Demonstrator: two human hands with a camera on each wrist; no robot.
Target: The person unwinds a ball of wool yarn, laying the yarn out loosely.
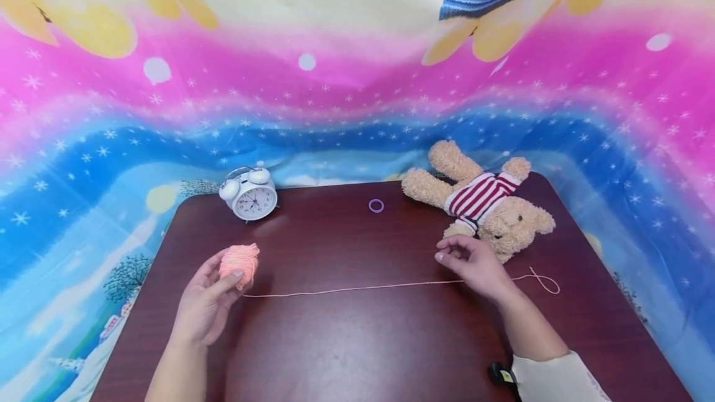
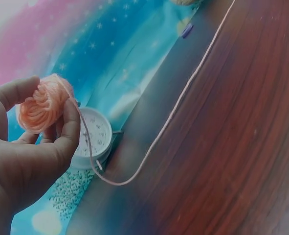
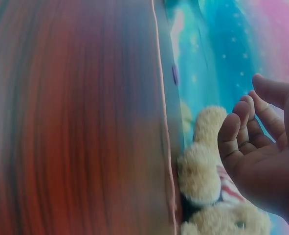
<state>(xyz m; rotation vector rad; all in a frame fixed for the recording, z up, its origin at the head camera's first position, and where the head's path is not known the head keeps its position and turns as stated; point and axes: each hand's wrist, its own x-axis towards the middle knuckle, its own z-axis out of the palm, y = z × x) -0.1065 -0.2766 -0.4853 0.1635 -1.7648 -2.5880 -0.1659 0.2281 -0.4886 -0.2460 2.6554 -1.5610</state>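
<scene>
My left hand (image 1: 203, 306) grips a small bundle of peach yarn (image 1: 240, 265) above the table's left side, thumb across its front. In the left wrist view the bundle's looped end (image 2: 44, 107) shows between thumb and fingers. One strand (image 1: 357, 289) leaves the bundle, sags a little, and runs across the table to the right, ending in a loose loop (image 1: 550, 285). My right hand (image 1: 477, 265) hovers over that strand with loosely bent fingers and nothing between them. The right wrist view shows the strand (image 3: 165, 117) apart from the hand (image 3: 261, 156).
A white twin-bell alarm clock (image 1: 254, 200) stands at the back left of the dark wooden table (image 1: 335, 352). A purple ring (image 1: 376, 206) lies near the back edge. At the back right a teddy bear (image 1: 508, 228) in a striped shirt lies down, just beyond my right hand. A printed cloth hangs behind.
</scene>
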